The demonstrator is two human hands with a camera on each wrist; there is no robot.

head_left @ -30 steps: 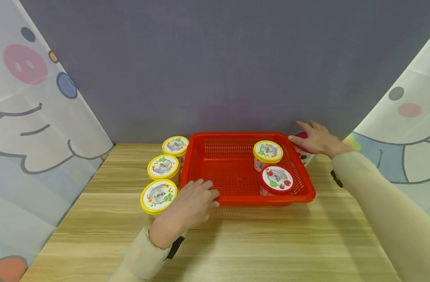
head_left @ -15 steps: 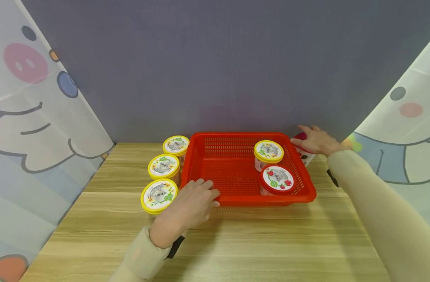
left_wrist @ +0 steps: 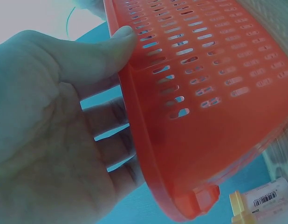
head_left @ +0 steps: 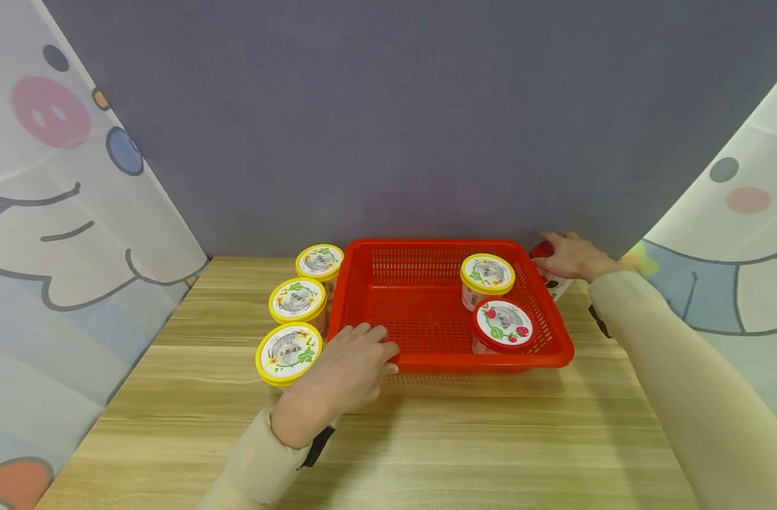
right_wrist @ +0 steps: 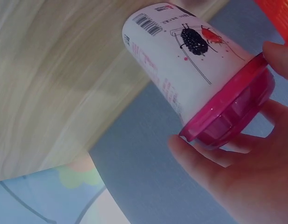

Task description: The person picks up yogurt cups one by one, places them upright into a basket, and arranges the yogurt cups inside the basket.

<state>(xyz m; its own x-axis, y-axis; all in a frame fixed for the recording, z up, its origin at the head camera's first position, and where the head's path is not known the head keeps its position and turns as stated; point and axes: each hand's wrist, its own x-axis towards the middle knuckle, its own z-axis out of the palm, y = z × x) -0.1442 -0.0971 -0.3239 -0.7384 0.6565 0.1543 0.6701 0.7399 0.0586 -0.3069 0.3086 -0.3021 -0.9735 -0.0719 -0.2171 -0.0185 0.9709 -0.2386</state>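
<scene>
My left hand grips the front left rim of a red plastic basket. In the left wrist view, the thumb lies over the basket wall, with the other fingers behind the rim. Beyond the basket's right side, my right hand holds a white paper cup by its magenta lid, thumb and fingers spread around the lid's edge. The cup has berry pictures and a barcode. Inside the basket, toward the right, stand a yellow-lidded tub and a red-lidded tub.
Left of the basket stand three yellow-lidded tubs in a row: front, middle and back. A grey panel rises behind the basket. Cartoon-print cloths flank the wooden table on both sides.
My right hand has lowered slightly over the cup's lid, and its forearm has shifted a little to the left. The left hand stays on the basket rim. The tubs keep their places.
</scene>
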